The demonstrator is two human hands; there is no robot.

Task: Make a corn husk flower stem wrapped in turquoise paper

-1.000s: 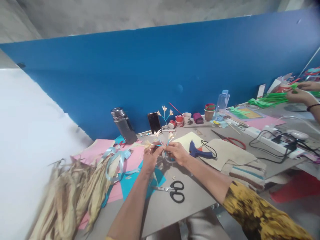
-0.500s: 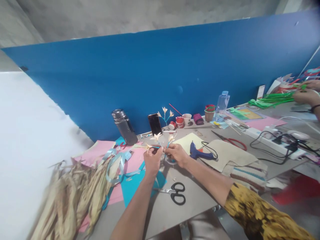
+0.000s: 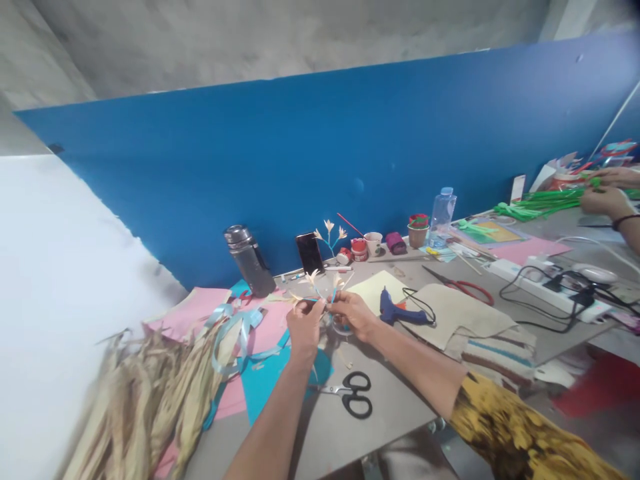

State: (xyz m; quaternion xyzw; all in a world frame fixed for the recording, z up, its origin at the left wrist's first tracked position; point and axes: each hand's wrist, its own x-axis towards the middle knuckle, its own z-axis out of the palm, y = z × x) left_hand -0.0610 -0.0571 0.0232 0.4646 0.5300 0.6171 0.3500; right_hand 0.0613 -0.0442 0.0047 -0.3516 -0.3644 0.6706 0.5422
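Observation:
Both my hands meet over the table, closed on the blue stems of a cream artificial flower spray (image 3: 313, 280). My left hand (image 3: 304, 327) pinches it from the left, with one bloom sticking out beside the fingers. From the right, my right hand (image 3: 353, 312) grips near the stem joint; the exact fingertip contact is hard to make out. Behind them stands a similar finished-looking flower sprig (image 3: 329, 235) with blue stems. Below my hands lie black-handled scissors (image 3: 357, 395), their blades partly behind my left forearm. A blue glue gun (image 3: 400, 310) rests right of my right hand.
Dried husks (image 3: 135, 400) and a pale blue ribbon (image 3: 244, 340) lie left. A grey flask (image 3: 250, 261), a phone (image 3: 310, 253) and a plastic bottle (image 3: 443, 217) stand along the blue partition. Right are red-handled shears (image 3: 470, 288), a power strip (image 3: 530, 287) and another person's hands (image 3: 607, 197).
The view has tilted slightly, so the scene sits a little lower. My hands stay together on the flower spray, with only slight finger movement.

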